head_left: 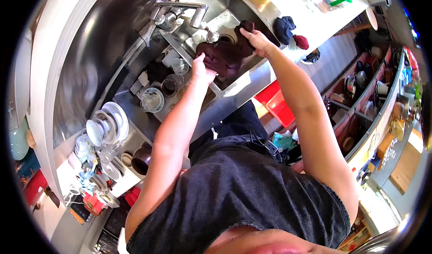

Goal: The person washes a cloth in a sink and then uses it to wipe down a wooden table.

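Note:
A dark maroon cloth (221, 58) stretches between my two hands over the right basin of a steel sink (245, 6). My left hand (203, 69) is closed on its near-left edge, with the thumb on top. On the far right, my right hand (257, 42) grips a bunched, darker end of the cloth. The spout of the metal faucet (198, 18) hangs just beyond the cloth. Part of a round, pale-rimmed thing (228, 38) shows behind the cloth, mostly covered.
The left basin holds glasses (173, 84) and a bowl (152, 100). Stacked white plates (114, 121) stand left of it. On the right counter lie a dark blue cloth (283, 29) and a small red cloth (300, 42). Below the sink's front edge sits a red bin (280, 108).

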{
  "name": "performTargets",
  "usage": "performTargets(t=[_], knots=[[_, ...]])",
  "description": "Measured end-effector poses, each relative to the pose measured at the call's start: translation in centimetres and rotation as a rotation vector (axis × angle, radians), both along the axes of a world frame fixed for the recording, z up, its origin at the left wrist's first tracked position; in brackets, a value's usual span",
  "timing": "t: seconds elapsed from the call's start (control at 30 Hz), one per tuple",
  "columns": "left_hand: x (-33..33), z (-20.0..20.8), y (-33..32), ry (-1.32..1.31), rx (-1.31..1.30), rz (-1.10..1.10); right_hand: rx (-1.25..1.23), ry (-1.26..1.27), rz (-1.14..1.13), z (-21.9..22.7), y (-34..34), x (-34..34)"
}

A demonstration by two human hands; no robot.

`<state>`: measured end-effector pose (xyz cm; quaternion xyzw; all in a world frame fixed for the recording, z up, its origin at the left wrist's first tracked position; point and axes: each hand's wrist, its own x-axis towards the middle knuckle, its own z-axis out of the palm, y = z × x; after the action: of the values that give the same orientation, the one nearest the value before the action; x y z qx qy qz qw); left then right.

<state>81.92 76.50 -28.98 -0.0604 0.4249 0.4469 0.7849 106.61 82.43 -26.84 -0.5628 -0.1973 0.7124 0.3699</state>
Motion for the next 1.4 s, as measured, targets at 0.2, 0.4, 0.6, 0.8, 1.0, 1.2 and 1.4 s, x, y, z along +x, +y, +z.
performTargets(t=[0.2, 0.4, 0.6, 0.8, 1.0, 1.2, 1.4], knots=[[1.0, -1.4, 3.3, -0.184, 0.102, 0.302, -0.104, 0.432, 0.147, -1.9, 3.4, -1.9], [2.0, -3.9, 3.5, -0.189, 0.066, 0.164, -0.254, 0.7, 0.351, -3.4, 5.8, -0.8], [0.0, -2.9, 1.2, 0.035, 0.077, 0.093, -0.147, 0.317, 0.423, -3.4, 7.4, -2.3], [1.9, 3.6, 2.2, -0.145, 0.129, 0.356, -0.117, 0.237, 0.524, -6.3, 6.0, -6.8], [-1.5, -6.4, 4.6, -0.077, -0.094, 0.096, -0.268, 0.508, 0.409, -4.3, 2.4, -7.6], [1.5, -5.9, 3.3, 0.081, -0.081, 0.082, -0.14, 0.47, 0.428, -3.7, 6.4, -1.1], [3.7, -1.0, -0.1, -0.058, 0.024, 0.246, -0.056, 0.5, 0.384, 0.3, 7.9, 3.9]])
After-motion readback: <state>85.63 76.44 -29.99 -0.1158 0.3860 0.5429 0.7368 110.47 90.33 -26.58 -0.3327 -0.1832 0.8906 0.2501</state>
